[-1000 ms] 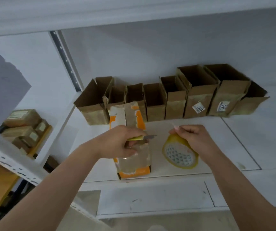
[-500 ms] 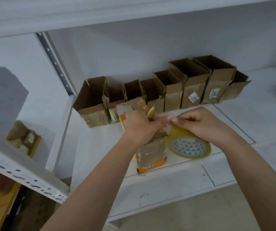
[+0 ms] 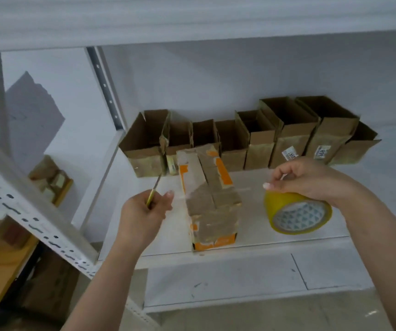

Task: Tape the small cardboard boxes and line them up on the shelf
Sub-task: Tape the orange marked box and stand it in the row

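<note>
- Left hand: it grips a small yellow-handled cutter, fingers curled round the handle, blade pointing up and away toward the far-left end of the row. What looks like a clear strip of tape runs from just beside this hand across the top of the box. Keep the blade clear of the strip until it is pressed down, and cut away from the other hand.
- Orange box: the box being taped stands near the front edge of the shelf, between the two hands, its top flaps folded shut and patched with old tape. Judging by the strip, the step in hand is laying tape over the top seam. Centre the strip on the seam, let both ends run down the sides, and smooth from the middle outward so no bubbles lift.
- Tape roll: yellow, standing on its edge on the shelf to the right of the box, apart from it. Pull it taut and level so the strip does not twist or stick to itself.
- Right hand: it rests on top of the roll with fingers curled, thumb and forefinger pinched together; whether they hold the tape's end I cannot tell.
- Row of open boxes: lined up side by side along the far wall, tops open, two at the right bearing white labels. Once sealed, the orange box belongs in line with them; a steadying hand on it would stop it tipping while the tape is rubbed down.
</note>
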A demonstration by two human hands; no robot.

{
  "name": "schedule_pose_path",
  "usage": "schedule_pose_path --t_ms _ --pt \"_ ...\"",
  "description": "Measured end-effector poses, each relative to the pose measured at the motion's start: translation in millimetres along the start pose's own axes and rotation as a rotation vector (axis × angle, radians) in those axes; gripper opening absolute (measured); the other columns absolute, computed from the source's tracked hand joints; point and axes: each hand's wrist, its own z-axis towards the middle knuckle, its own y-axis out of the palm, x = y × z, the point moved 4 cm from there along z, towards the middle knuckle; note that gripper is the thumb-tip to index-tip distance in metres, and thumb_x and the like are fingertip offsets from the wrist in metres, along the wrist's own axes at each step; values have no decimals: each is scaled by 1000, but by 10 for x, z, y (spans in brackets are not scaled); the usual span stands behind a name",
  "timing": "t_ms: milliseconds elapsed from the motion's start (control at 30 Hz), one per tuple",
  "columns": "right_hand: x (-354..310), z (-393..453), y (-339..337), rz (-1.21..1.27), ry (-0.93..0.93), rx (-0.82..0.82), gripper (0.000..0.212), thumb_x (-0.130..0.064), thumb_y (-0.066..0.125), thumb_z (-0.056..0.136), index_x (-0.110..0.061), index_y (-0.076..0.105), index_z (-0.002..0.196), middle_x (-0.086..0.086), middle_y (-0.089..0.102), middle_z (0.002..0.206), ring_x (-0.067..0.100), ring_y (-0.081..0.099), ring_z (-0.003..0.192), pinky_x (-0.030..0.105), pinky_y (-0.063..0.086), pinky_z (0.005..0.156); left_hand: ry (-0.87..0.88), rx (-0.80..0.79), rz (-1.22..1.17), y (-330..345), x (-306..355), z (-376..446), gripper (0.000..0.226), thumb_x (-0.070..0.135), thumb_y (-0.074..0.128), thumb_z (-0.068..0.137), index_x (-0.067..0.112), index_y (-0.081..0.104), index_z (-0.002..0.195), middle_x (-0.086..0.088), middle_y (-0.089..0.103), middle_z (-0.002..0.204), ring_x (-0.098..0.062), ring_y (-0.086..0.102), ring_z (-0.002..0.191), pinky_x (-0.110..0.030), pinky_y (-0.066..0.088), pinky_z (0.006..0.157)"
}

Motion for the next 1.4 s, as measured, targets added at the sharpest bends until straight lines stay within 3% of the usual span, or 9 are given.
schedule_pose_path --t_ms 200,500,633,700,800,1000,1100,1233,1400 --pt "134 207 32 -32 -56 1 37 -51 75 57 -19 72 73 -6 71 66 -1 63 56 20 45 54 -37 85 -38 120 -126 -163 41 34 63 93 20 55 55 -7 68 67 -26 62 70 -35 48 69" --pt "544 460 270 12 -42 -100 38 -55 76 53 -21 71 69 -4 70 63 3 63 56 24 47 58 -125 108 -79 342 -438 -238 40 38 61 93 18 61 59 2 59 55 -9 53 53 -21 41 56" --pt "739 519 525 72 -28 -117 28 -46 80 62 -20 70 68 -6 68 60 5 61 55 27 46 61 -253 62 -244 646 -590 -319 42 40 59 94 13 62 62 9 50 50 -3 47 50 -27 38 61" --pt "758 539 630 89 -32 -122 19 -39 81 70 -25 70 65 -7 67 59 2 60 53 25 46 59 -308 35 -325 759 -614 -354 45 43 57 94 21 62 55 8 46 52 -5 41 47 -27 35 57" --pt "741 532 723 128 -39 -121 21 -51 77 60 -30 70 63 -10 68 60 0 61 54 20 46 55 -346 -9 -364 824 -625 -373 49 50 53 94 26 60 52 5 38 53 -7 33 46 -23 30 50" --pt "780 547 723 99 -35 -88 16 -32 80 77 -34 71 64 -9 68 63 13 64 65 25 47 60 -505 -103 -310 955 -743 -527 67 85 43 62 18 39 61 0 34 55 -11 28 46 -21 25 45" --pt "777 542 726 84 -25 -82 14 -34 80 77 -27 71 69 -8 68 65 10 64 65 22 46 58 -444 -57 -240 837 -703 -509 67 80 45 65 13 43 67 2 36 58 -12 30 51 -26 28 51" --pt "757 532 732 64 -15 -94 14 -37 78 79 -25 72 74 -9 70 70 7 66 68 18 46 57 -184 101 -189 410 -212 -182 50 60 34 96 16 56 86 4 49 71 -14 44 64 -29 39 62" --pt "740 531 736 69 -18 -120 13 -35 77 81 -25 72 75 -4 69 73 15 66 73 25 48 62 135 -372 -92 732 713 96 47 44 32 104 13 58 80 8 56 59 -7 52 53 -17 45 52"
